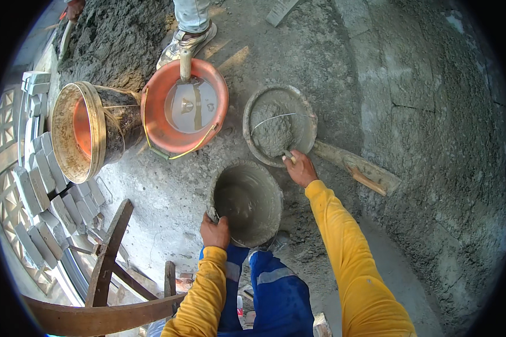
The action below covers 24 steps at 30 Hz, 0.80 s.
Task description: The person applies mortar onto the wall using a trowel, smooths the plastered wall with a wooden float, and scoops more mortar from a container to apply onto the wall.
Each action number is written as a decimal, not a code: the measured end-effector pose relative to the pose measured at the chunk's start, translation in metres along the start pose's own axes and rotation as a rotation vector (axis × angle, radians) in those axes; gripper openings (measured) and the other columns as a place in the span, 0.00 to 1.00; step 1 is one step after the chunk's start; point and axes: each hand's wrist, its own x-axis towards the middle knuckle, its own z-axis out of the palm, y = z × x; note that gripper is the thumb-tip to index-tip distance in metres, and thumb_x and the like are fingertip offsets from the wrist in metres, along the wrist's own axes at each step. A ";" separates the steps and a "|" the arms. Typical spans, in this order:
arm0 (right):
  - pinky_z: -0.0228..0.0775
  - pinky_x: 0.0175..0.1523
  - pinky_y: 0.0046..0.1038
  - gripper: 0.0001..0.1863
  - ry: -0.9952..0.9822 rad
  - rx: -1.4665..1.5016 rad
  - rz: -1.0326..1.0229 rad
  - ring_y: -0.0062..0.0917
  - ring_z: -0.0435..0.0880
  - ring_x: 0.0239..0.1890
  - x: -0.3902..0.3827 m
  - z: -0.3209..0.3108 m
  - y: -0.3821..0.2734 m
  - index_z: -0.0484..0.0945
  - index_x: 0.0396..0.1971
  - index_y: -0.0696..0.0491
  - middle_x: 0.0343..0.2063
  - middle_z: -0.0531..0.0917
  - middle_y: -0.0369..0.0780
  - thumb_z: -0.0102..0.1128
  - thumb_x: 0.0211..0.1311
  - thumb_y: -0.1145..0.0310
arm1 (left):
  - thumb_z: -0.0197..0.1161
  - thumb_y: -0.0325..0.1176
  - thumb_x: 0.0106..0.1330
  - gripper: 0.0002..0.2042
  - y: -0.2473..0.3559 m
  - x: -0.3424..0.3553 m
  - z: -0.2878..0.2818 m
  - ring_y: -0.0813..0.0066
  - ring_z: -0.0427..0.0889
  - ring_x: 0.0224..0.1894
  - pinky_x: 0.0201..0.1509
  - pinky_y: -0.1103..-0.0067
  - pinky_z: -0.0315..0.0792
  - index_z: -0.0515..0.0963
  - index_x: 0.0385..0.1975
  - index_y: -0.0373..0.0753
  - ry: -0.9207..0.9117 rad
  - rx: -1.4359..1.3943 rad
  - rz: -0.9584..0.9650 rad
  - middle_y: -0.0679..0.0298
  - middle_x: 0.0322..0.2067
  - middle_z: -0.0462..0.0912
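Observation:
My left hand grips the rim of a mortar-coated bucket, which is tilted so its mouth faces up at me. Only a grey wet smear shows inside it. My right hand is closed around the short handle of a trowel at the near edge of a round pan. The trowel's blade cannot be made out against the mortar. A heap of wet grey mortar fills much of the pan, with a thin wire handle lying across it.
An orange bucket holds cloudy water and a wooden-handled tool. Left of it lies a dirty bucket on its side. Stacked blocks, a wooden frame, a plank, a mortar pile and another person's shoe surround me.

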 end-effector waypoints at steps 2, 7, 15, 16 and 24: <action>0.70 0.58 0.41 0.28 0.010 -0.001 -0.006 0.53 0.78 0.54 -0.007 -0.006 0.010 0.75 0.54 0.63 0.49 0.80 0.59 0.57 0.64 0.55 | 0.61 0.39 0.53 0.31 0.007 0.000 0.000 0.34 0.79 0.50 0.57 0.62 0.72 0.72 0.51 0.17 -0.021 0.020 -0.022 0.30 0.45 0.79; 0.73 0.51 0.44 0.25 0.058 -0.045 -0.178 0.54 0.81 0.47 -0.035 -0.029 0.017 0.77 0.51 0.62 0.43 0.82 0.58 0.58 0.64 0.55 | 0.62 0.41 0.52 0.35 0.008 -0.002 0.017 0.36 0.76 0.56 0.63 0.63 0.69 0.69 0.56 0.18 0.078 0.139 -0.061 0.29 0.49 0.77; 0.73 0.40 0.47 0.15 -0.039 -0.255 -0.358 0.50 0.82 0.37 -0.128 -0.059 -0.020 0.74 0.42 0.56 0.33 0.82 0.51 0.57 0.62 0.62 | 0.63 0.42 0.52 0.33 0.010 -0.005 0.031 0.36 0.79 0.50 0.56 0.60 0.73 0.73 0.53 0.21 0.075 0.123 -0.043 0.32 0.43 0.80; 0.73 0.40 0.47 0.13 -0.052 -0.285 -0.420 0.49 0.82 0.36 -0.139 -0.055 -0.022 0.74 0.41 0.56 0.33 0.81 0.49 0.57 0.62 0.63 | 0.63 0.42 0.52 0.33 0.010 -0.006 0.031 0.36 0.79 0.50 0.56 0.60 0.73 0.73 0.53 0.21 0.075 0.119 -0.040 0.32 0.43 0.80; 0.76 0.39 0.41 0.10 0.013 -0.435 -0.552 0.41 0.82 0.40 -0.159 -0.049 -0.033 0.74 0.40 0.55 0.35 0.79 0.45 0.57 0.60 0.69 | 0.64 0.42 0.51 0.29 -0.004 -0.009 0.029 0.35 0.80 0.47 0.55 0.59 0.73 0.76 0.48 0.24 0.045 0.048 0.003 0.33 0.40 0.81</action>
